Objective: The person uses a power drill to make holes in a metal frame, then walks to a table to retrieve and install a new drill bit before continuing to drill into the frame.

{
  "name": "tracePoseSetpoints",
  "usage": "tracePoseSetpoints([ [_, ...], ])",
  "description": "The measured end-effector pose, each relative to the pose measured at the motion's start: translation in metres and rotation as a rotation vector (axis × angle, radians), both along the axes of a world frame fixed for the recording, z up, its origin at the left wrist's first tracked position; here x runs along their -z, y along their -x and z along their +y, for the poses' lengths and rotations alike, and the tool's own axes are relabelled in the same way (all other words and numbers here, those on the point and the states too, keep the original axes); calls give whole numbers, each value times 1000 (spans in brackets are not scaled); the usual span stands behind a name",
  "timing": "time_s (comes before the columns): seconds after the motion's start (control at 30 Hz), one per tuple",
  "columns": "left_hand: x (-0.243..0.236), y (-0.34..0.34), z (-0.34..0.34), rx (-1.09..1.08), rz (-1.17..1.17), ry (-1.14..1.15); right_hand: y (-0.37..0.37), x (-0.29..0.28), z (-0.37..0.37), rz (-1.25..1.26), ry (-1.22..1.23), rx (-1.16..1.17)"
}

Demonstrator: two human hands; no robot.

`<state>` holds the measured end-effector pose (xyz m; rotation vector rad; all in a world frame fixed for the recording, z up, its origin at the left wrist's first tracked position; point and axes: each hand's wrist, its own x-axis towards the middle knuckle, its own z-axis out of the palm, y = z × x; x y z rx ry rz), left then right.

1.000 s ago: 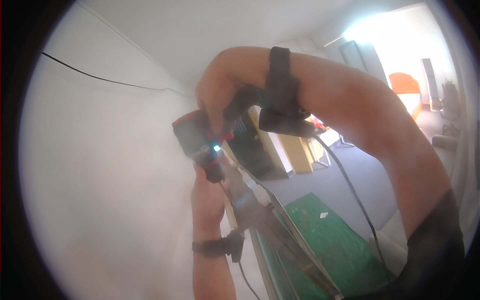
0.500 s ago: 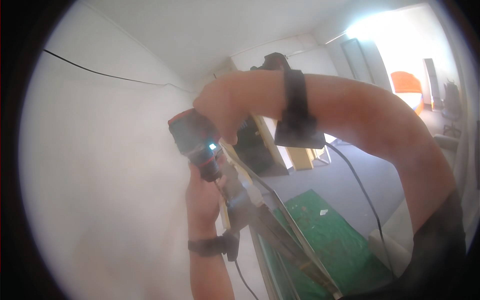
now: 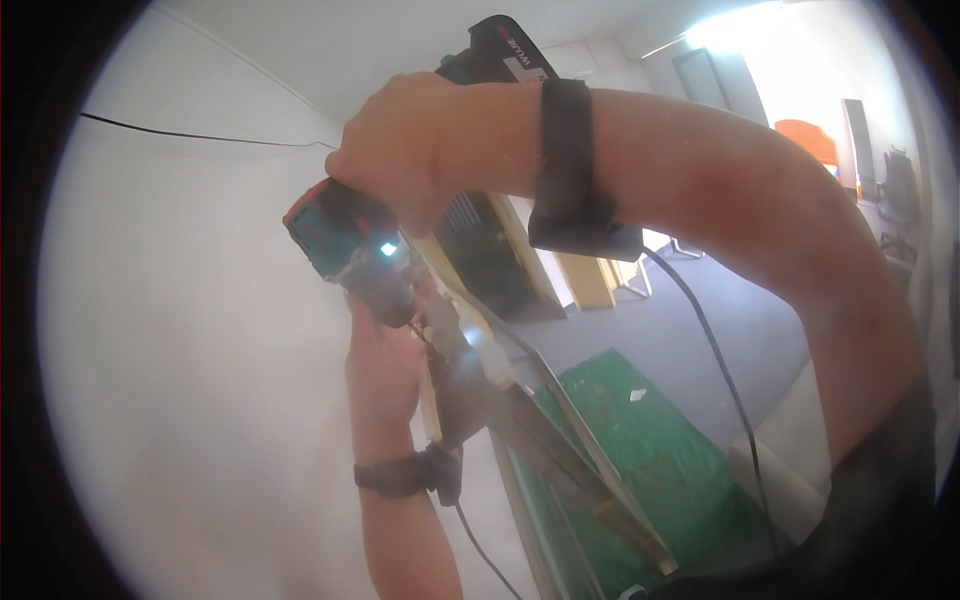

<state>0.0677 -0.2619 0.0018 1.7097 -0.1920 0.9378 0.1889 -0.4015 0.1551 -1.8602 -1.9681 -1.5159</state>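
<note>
My right hand point(image 3: 405, 140) is wrapped round the grip of a teal and black cordless drill point(image 3: 330, 225), its small work light shining. The drill's battery sticks up behind my wrist, and its thin bit slants down toward a pale, narrow edge. Below the drill, my left hand point(image 3: 385, 350) is raised with its fingers curled beside the bit; what they hold is partly hidden behind the drill. Close to these fingers are a whitish lumpy strip point(image 3: 485, 350) and the upper end of a long brownish beam point(image 3: 560, 445). Haze blurs this spot.
A white wall point(image 3: 180, 350) rises close on the left, with a black cable point(image 3: 200, 133) strung across it. Far below lies a green sheet point(image 3: 650, 450) on a grey floor. Straps with cables circle both wrists. An office chair point(image 3: 897, 190) stands far right.
Both hands and the drill have shifted up and left in the picture, and the drill's battery now shows more fully. The surroundings have shifted slightly too. My right hand keeps its grip.
</note>
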Motion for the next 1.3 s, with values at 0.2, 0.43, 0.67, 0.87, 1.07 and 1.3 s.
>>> tracePoseSetpoints([
  [0.2, -2, 0, 2, -65, 76, -56, -3, -1, 3, 30, 24, 59],
  [0.43, -4, 0, -3, -83, 77, -43, 2, 0, -1, 59, 39, 65],
  [0.67, -2, -1, 7, -87, 74, -65, 3, -1, 4, 48, 36, 54],
  [0.87, 6, -2, 17, 45, -9, 106, 12, 2, 13, 21, 34, 24],
  [1.07, 17, -1, 27, -70, 38, 58, 8, 15, 26, 40, 44, 33],
  [1.3, -1, -2, 9, -72, 31, 39, 0, -1, 11, 53, 58, 28],
])
